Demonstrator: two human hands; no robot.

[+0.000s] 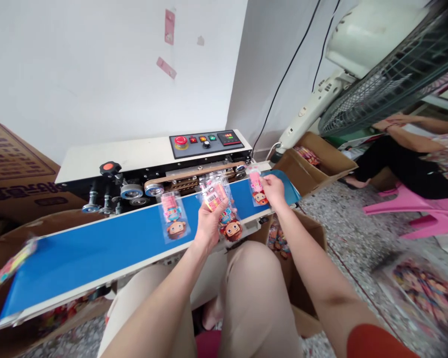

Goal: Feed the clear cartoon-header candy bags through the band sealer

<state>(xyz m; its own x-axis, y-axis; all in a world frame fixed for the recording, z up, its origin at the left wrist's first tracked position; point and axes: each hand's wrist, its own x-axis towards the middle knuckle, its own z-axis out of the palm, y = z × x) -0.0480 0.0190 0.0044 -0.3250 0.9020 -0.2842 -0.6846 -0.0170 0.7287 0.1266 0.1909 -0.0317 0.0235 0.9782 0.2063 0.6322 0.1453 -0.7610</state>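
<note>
My left hand (pixel 209 221) is closed on several small clear packets (pixel 229 221) with a cartoon face and a barcode label, held over the front edge of the blue conveyor belt (pixel 108 253). Farther right, my right hand (pixel 273 191) pinches one packet (pixel 259 191) with a pink top and a cartoon face, close to the belt's right end. Another such packet (pixel 175 219) lies on the belt left of my left hand, beside the sealing machine (pixel 153 164). At the belt's far left end a blurred packet (pixel 13 263) tips over the edge.
A control panel (pixel 207 143) with a red button tops the machine. Cardboard boxes holding packets stand below the belt and at the right (pixel 321 171). A large fan (pixel 388 84) leans in at upper right. Beyond it a person (pixel 406 139) sits near a pink stool (pixel 414 206).
</note>
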